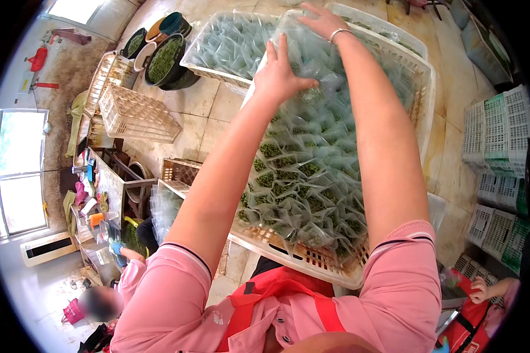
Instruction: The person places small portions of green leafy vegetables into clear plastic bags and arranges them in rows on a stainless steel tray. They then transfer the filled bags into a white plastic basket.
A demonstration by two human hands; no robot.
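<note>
Both arms reach forward over a white plastic crate (421,100) heaped with small clear bags of green sprouts (303,170). The left hand (280,73) lies flat on the bags, fingers spread wide and holding nothing, and the right hand (324,23) presses open-palmed on the far side of the pile near a second filled crate (212,70)

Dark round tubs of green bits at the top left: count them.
3 in view: one large dark round tub heaped with green bits, a smaller one up-left of it, and a teal tub behind, contents unseen. More may be hidden behind them.
</note>
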